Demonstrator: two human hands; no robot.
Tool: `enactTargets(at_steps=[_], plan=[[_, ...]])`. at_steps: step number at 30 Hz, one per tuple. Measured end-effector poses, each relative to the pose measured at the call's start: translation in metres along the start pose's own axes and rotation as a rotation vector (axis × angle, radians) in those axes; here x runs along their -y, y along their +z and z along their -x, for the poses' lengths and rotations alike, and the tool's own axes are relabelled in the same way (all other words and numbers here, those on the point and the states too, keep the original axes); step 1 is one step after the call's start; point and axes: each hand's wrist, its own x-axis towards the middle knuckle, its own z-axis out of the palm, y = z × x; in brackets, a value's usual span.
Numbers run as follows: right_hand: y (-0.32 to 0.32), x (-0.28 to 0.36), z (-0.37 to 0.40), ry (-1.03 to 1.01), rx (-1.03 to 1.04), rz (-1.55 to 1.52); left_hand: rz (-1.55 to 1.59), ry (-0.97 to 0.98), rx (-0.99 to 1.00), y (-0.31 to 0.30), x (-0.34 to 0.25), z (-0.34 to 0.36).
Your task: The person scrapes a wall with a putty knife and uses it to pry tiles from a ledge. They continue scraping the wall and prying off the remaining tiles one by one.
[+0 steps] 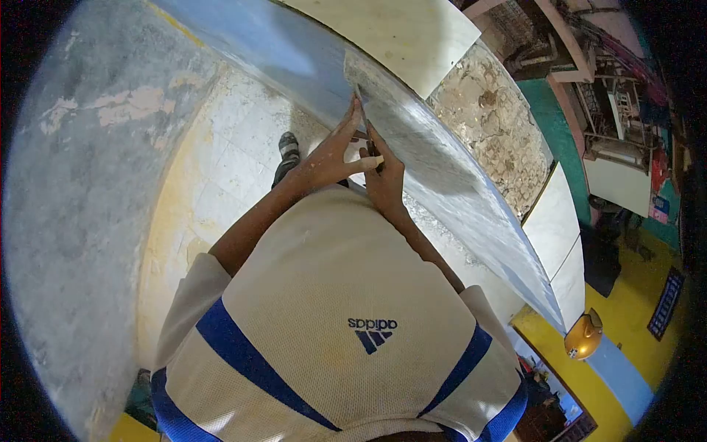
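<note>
My right hand (384, 177) is closed around the dark handle of a flat-bladed scraper (359, 110). The thin blade lies against the blue-grey wall (442, 169), right at the line where smooth blue paint meets a rougher grey coat. My left hand (330, 153) reaches in from the left with its fingers stretched out, the fingertips pressing on the blade just above the right hand. Both hands touch each other at the thumbs. My white shirt with blue stripes fills the lower middle of the view.
My dark shoe (287, 151) stands on pale floor tiles (221, 169) below the hands. A rough, bare patch of wall (493, 110) and a pale panel (398, 29) lie beyond. A yellow helmet (584, 335) sits at lower right, wooden furniture (589, 66) at upper right.
</note>
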Motion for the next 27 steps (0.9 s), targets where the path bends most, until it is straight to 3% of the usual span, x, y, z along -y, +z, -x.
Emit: enactTargets(at_steps=[6, 9, 15, 19, 21, 27], plan=[[0.0, -0.001, 0.005, 0.005, 0.001, 0.04, 0.063, -0.062, -0.005, 0.001, -0.015, 0.003], [0.004, 0.008, -0.006, 0.03, 0.028, 0.049, -0.046, -0.009, -0.029, -0.005, -0.002, -0.001], [0.018, 0.016, -0.017, 0.024, 0.016, 0.024, 0.015, -0.083, 0.074, -0.024, -0.013, 0.0], [0.034, 0.044, -0.053, -0.071, 0.049, -0.048, 0.106, -0.139, -0.008, -0.054, -0.016, -0.002], [0.043, 0.045, -0.068, -0.018, 0.109, 0.017, 0.115, -0.115, -0.079, -0.072, -0.002, -0.005], [0.034, 0.044, -0.067, -0.066, 0.104, 0.07, 0.071, -0.153, 0.054, -0.084, 0.004, -0.007]])
